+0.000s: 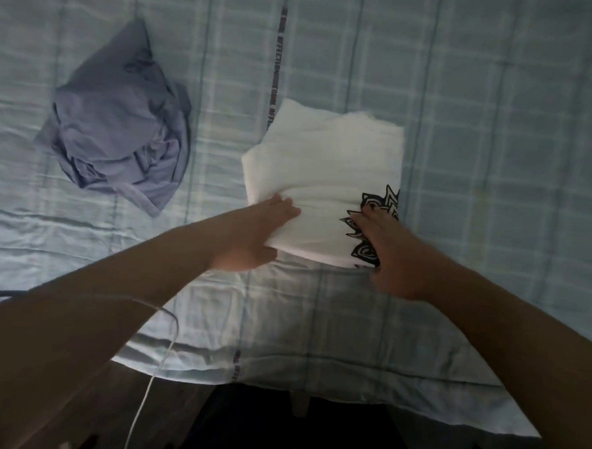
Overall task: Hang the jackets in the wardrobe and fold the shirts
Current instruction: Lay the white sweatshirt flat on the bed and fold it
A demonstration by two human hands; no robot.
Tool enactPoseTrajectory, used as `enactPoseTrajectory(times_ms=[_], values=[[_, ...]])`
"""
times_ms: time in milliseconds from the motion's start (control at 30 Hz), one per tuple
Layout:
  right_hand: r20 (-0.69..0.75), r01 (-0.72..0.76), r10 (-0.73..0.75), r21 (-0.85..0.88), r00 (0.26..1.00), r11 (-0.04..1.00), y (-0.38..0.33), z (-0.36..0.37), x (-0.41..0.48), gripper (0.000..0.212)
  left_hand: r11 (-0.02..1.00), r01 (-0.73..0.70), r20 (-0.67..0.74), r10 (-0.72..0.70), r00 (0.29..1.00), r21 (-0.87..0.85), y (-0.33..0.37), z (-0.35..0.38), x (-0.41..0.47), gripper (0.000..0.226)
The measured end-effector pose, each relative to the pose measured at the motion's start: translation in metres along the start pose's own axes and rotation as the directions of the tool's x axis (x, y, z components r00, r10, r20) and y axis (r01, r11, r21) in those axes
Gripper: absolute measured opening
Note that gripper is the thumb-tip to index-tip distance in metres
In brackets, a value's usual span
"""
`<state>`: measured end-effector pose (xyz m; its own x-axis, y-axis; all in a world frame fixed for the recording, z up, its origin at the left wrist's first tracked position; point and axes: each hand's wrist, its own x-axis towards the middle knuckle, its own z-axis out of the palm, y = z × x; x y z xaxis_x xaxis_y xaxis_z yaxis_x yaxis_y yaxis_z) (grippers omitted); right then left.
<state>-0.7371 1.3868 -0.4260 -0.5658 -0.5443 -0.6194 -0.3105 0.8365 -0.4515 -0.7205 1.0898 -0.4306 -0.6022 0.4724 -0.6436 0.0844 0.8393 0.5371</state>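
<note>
Hands: my left hand [252, 237] grips the near-left edge of the folded white shirt [324, 177], thumb on top; my right hand [389, 253] presses flat on its black print. Shirt lies on the checked bed [498, 132]. Crumpled blue shirt [121, 126] well apart, left.

White shirt [325, 164] black print; lavender shirt [118, 122]; pale-blue plaid bedspread [498, 132].
</note>
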Motion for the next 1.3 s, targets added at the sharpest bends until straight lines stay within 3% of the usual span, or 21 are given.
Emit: enactPoseTrajectory(times_ms=[67, 133, 200, 267, 300, 367, 433, 500, 567, 633, 700, 733, 800, 900, 967, 1033, 1133, 1300], values=[[0.016, -0.053, 0.051, 0.194, 0.999, 0.980, -0.001, -0.037, 0.006, 0.075, 0.986, 0.086, 0.013, -0.085, 0.996, -0.143, -0.001, -0.037, 0.003, 0.072], [0.079, -0.131, 0.113, 0.281, 0.990, 0.951, 0.000, -0.074, 0.019, 0.057, 0.953, 0.132, -0.009, -0.140, 0.990, -0.273, -0.002, -0.066, 0.013, 0.061], [0.124, -0.203, 0.166, 0.419, 0.978, 0.885, 0.005, -0.106, 0.035, 0.037, 0.904, 0.110, -0.081, -0.156, 0.984, -0.412, -0.005, -0.088, 0.028, 0.052], [0.116, -0.257, 0.232, 0.558, 0.966, 0.789, 0.011, -0.132, 0.050, 0.030, 0.828, 0.056, -0.182, -0.188, 0.965, -0.558, -0.011, -0.101, 0.040, 0.050], [0.102, -0.277, 0.276, 0.624, 0.956, 0.730, 0.015, -0.142, 0.057, 0.032, 0.753, 0.016, -0.229, -0.220, 0.948, -0.658, -0.016, -0.104, 0.044, 0.049], [0.082, -0.283, 0.331, 0.727, 0.940, 0.626, 0.023, -0.158, 0.071, 0.026, 0.496, -0.093, -0.254, -0.269, 0.929, -0.863, -0.025, -0.106, 0.052, 0.058], [0.083, -0.302, 0.368, 0.746, 0.926, 0.593, 0.029, -0.170, 0.085, 0.015, 0.291, -0.164, -0.240, -0.249, 0.938, -0.943, -0.032, -0.103, 0.057, 0.076], [0.119, -0.343, 0.430, 0.800, 0.895, 0.492, 0.037, -0.175, 0.096, 0.019, 0.317, -0.209, -0.296, -0.260, 0.919, -0.925, -0.036, -0.095, 0.062, 0.077], [0.164, -0.343, 0.464, 0.879, 0.870, 0.331, 0.041, -0.175, 0.103, 0.024, 0.436, -0.194, -0.363, -0.347, 0.865, -0.879, -0.036, -0.086, 0.070, 0.079], [0.196, -0.300, 0.446, 0.938, 0.873, 0.175, 0.044, -0.172, 0.105, 0.029, 0.560, -0.140, -0.445, -0.457, 0.770, -0.816, -0.030, -0.078, 0.079, 0.064], [0.190, -0.224, 0.421, 0.974, 0.887, 0.031, 0.047, -0.166, 0.103, 0.056, 0.697, -0.049, -0.560, -0.531, 0.636, -0.716, -0.017, -0.072, 0.088, 0.048], [0.169, -0.191, 0.428, 0.981, 0.888, 0.010, 0.047, -0.160, 0.102, 0.066, 0.727, -0.026, -0.607, -0.552, 0.572, -0.686, -0.012, -0.068, 0.093, 0.043], [0.018, -0.091, 0.537, 0.990, 0.843, 0.110, 0.035, -0.142, 0.099, 0.062, 0.742, 0.014, -0.645, -0.592, 0.483, -0.670, -0.003, -0.061, 0.101, 0.035], [-0.379, -0.052, 0.641, 0.835, 0.667, 0.548, 0.011, -0.098, 0.095, 0.054, 0.724, 0.142, -0.621, -0.661, 0.422, -0.675, 0.000, -0.054, 0.112, 0.030], [-0.492, -0.130, 0.621, 0.711, 0.610, 0.691, 0.006, -0.074, 0.100, 0.039, 0.733, 0.184, -0.621, -0.661, 0.423, -0.655, -0.004, -0.051, 0.116, 0.032], [-0.488, -0.233, 0.666, 0.679, 0.565, 0.696, 0.011, -0.062, 0.109, 0.029, 0.758, 0.206, -0.632, -0.637, 0.441, -0.619, -0.009, -0.049, 0.116, 0.034], [-0.470, -0.327, 0.701, 0.650, 0.536, 0.686, 0.025, -0.054, 0.124, 0.033, 0.761, 0.221, -0.626, -0.634, 0.454, -0.610, -0.018, -0.047, 0.119, 0.037], [-0.471, -0.363, 0.734, 0.655, 0.490, 0.663, 0.033, -0.050, 0.139, 0.035, 0.721, 0.164, -0.583, -0.655, 0.481, -0.674, -0.036, -0.046, 0.123, 0.035]])
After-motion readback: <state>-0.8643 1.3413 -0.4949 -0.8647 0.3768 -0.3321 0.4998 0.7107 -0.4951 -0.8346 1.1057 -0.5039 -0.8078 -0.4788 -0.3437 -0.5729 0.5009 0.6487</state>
